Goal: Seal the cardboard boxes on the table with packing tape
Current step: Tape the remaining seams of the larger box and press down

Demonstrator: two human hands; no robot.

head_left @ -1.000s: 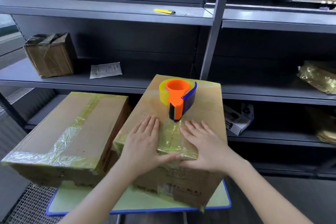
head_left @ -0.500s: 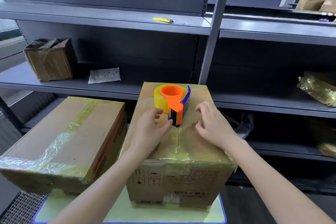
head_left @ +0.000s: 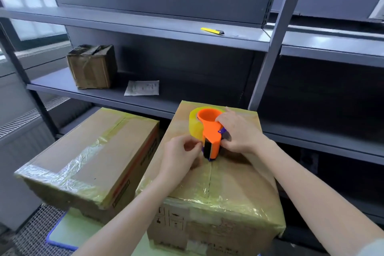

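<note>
An orange tape dispenser [head_left: 210,131] with a yellowish tape roll stands on top of the right cardboard box [head_left: 218,185], whose centre seam carries shiny tape. My right hand [head_left: 239,131] grips the dispenser from its right side, fingers curled over the orange ring. At the dispenser's near left edge my left hand [head_left: 180,156] pinches the tape end with curled fingers. A second taped cardboard box [head_left: 91,160] lies to the left. Both boxes rest on a small table [head_left: 60,233] with a blue rim.
Grey metal shelving [head_left: 145,27] runs behind the boxes. On it sit a small taped brown box [head_left: 92,66], a paper slip [head_left: 142,87] and a yellow utility knife [head_left: 212,31]. A shelf post [head_left: 270,48] rises right behind the right box. Metal grating covers the floor at lower left.
Both hands left the box's front edge and moved up to the dispenser. The right hand now grips it and the left hand pinches at its tape end. The camera came closer.
</note>
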